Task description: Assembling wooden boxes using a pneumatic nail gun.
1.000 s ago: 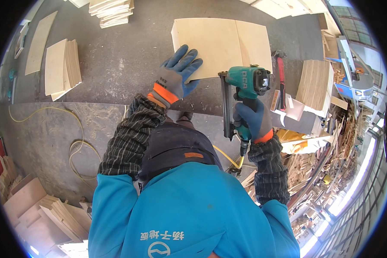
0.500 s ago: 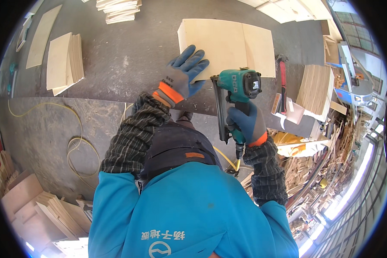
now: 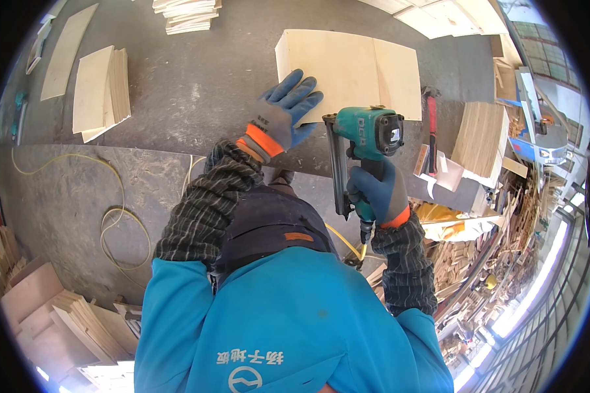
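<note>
Pressing flat against the near left corner of a pale plywood panel, the left hand wears a blue glove with an orange cuff; its fingers are spread and lie open on the wood, closed around nothing. The panel lies on the dark grey worktop, toward its far side, with a faint seam running across it right of centre.

The right hand, gloved the same way, has its grip clamped on the handle of a teal pneumatic nail gun. The gun's body sits just below the panel's near edge, and its long dark magazine runs down beside the hand toward the person. A yellow air hose leaves the base of the handle and drops past the worktop's edge; whether the gun's nose touches the wood cannot be told from this view.

Just right of the panel, a hammer with a red handle lies on the worktop, and beyond it is a stack of plywood pieces. To the far left, another stack of thin boards rests on the worktop, well apart from both hands. A small pile of cut sheets sits at the far edge. On the floor at left, a loose yellow hose curls in loops.
</note>
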The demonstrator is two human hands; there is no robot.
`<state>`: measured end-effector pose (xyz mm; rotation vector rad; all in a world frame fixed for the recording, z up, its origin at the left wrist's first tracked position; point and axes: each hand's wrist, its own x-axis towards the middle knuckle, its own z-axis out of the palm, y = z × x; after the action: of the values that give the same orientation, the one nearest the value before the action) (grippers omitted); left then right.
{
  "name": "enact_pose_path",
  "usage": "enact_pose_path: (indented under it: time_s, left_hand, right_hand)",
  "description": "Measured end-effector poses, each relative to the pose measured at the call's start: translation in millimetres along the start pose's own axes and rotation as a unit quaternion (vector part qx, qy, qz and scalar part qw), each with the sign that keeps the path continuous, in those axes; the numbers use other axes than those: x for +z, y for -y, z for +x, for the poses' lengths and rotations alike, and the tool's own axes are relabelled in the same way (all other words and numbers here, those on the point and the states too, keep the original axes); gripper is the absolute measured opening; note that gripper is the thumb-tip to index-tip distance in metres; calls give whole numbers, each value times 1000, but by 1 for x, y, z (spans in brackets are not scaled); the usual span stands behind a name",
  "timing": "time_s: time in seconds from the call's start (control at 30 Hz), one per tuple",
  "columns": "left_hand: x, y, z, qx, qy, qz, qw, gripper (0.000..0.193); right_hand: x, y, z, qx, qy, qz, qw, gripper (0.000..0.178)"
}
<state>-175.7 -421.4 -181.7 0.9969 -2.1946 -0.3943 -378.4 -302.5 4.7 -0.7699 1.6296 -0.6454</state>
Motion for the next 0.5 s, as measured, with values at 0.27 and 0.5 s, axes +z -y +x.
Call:
enact_pose_path:
  time_s: [0.27,0.5]
  left_hand:
    - [-2,0,1,-3,11,-9,1000,77]
    - [-2,-1,1,-9,17,-17,1000,78]
  right_hand:
    - [11,-8,5,5,17,23,1000,43]
    - [13,-13,9,6,13,-11,1000,42]
